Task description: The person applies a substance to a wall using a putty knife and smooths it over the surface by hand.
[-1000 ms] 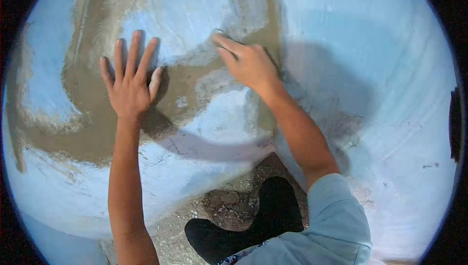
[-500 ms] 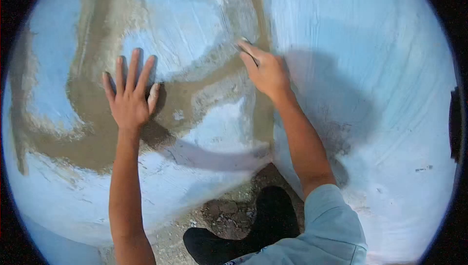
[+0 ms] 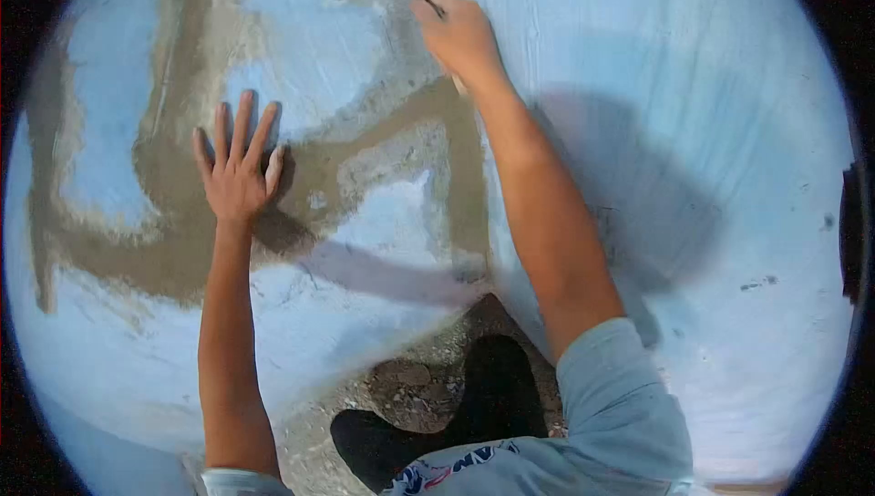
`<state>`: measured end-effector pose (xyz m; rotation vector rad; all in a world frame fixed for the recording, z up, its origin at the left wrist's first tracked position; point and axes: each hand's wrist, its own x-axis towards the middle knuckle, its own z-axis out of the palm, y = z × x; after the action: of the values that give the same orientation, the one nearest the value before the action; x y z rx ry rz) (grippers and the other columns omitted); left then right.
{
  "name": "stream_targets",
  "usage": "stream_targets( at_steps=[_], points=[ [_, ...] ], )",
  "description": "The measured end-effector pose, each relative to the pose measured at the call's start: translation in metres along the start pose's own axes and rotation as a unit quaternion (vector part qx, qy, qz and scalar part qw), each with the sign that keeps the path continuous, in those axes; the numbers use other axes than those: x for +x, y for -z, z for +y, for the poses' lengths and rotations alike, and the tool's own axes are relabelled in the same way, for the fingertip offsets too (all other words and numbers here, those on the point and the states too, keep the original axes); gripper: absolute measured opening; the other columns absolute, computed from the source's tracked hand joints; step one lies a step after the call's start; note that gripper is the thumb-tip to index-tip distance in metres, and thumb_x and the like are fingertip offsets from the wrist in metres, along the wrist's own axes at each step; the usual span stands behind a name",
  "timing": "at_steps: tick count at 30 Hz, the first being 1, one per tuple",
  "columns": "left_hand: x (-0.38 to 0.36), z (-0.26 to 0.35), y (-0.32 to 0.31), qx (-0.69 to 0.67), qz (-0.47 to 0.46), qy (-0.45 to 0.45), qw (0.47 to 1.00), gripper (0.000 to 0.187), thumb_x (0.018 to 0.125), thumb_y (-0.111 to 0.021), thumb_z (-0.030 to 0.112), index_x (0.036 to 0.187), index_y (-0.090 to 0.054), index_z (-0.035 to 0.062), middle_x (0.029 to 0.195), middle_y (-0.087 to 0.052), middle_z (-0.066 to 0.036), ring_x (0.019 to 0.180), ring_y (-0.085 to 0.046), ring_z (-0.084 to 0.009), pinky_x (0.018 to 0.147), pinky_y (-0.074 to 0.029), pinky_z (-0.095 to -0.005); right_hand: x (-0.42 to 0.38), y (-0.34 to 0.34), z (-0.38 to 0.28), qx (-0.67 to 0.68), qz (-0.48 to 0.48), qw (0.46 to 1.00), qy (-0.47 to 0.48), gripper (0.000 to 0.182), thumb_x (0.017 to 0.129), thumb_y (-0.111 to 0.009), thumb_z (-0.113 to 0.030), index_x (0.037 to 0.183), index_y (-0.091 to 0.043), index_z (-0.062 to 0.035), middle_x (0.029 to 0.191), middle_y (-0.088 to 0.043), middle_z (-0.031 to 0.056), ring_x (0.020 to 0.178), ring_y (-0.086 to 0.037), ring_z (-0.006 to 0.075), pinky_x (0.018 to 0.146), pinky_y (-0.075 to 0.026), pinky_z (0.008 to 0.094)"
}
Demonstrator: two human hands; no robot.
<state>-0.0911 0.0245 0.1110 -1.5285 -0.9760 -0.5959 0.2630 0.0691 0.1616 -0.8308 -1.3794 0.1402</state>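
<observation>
My left hand [image 3: 239,177] lies flat on the wall, fingers spread, partly over a brown-grey strip of filler [image 3: 305,172]. Its thumb is coated with something pale. Higher up and to the right, my right hand [image 3: 465,40] is closed around a small tool with a thin dark edge [image 3: 428,2]. Most of that tool is hidden by the hand, so its exact kind does not show. The right hand is at the wall corner, near the upright strip of filler [image 3: 467,195].
The light blue wall [image 3: 310,49] meets a second blue wall [image 3: 620,49] at the corner on the right. Below is rough, gravelly ground [image 3: 410,382] with dark legwear or footwear [image 3: 497,387] in front of it. More filler bands run along the left wall.
My right hand has moved up and slightly left along the corner, with the tool still in it. The left hand stays flat on the wall; the view has shifted a little.
</observation>
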Motion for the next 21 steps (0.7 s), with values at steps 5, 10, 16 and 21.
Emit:
stream_targets(
  at_steps=[5, 10, 16, 21],
  points=[
    [0.004, -0.001, 0.003, -0.008, -0.013, -0.010, 1.000, 0.054, 0.106, -0.046, 0.050, 0.159, -0.041, 0.0402, 0.172, -0.028, 0.005, 0.159, -0.022, -0.0245, 0.128, -0.008, -0.0571, -0.222, 0.071, 0.020, 0.268, -0.088, 0.902, -0.327, 0.051, 0.105, -0.060, -0.021, 0.155, -0.051, -0.0168, 0.066, -0.046, -0.0083, 0.050, -0.038, 0.0049, 0.044, -0.033, 0.0265],
    [0.064, 0.022, 0.009, -0.042, -0.081, -0.081, 0.993, 0.064, 0.103, -0.050, 0.051, 0.163, -0.030, 0.0402, 0.174, -0.017, 0.006, 0.161, -0.014, -0.0247, 0.128, -0.001, -0.0610, -0.417, 0.129, 0.023, 0.059, -0.109, 0.804, -0.581, 0.048, 0.103, -0.062, -0.026, 0.148, -0.055, -0.0094, 0.084, -0.062, 0.0065, 0.061, -0.055, 0.0162, 0.053, -0.046, 0.0325],
    [0.096, 0.144, -0.036, -0.137, -0.115, -0.095, 0.979, 0.079, 0.101, -0.054, 0.050, 0.167, -0.022, 0.0225, 0.175, -0.016, 0.000, 0.161, -0.013, -0.0243, 0.127, -0.004, -0.0619, -0.521, 0.171, 0.025, 0.151, -0.057, 0.732, -0.662, 0.043, 0.102, -0.067, -0.026, 0.140, -0.061, -0.0064, 0.065, -0.053, 0.0006, 0.044, -0.047, 0.0122, 0.040, -0.037, 0.0303],
    [0.038, 0.230, -0.069, -0.181, -0.086, -0.194, 0.960, 0.077, 0.103, -0.051, 0.051, 0.167, -0.022, 0.0189, 0.174, -0.017, 0.000, 0.161, -0.014, -0.0236, 0.131, -0.006, -0.0531, -0.533, 0.209, 0.036, 0.047, -0.103, 0.816, -0.567, 0.048, 0.102, -0.065, -0.019, 0.147, -0.056, -0.0064, 0.076, -0.059, 0.0021, 0.057, -0.052, 0.0095, 0.050, -0.040, 0.0296]
  ],
)
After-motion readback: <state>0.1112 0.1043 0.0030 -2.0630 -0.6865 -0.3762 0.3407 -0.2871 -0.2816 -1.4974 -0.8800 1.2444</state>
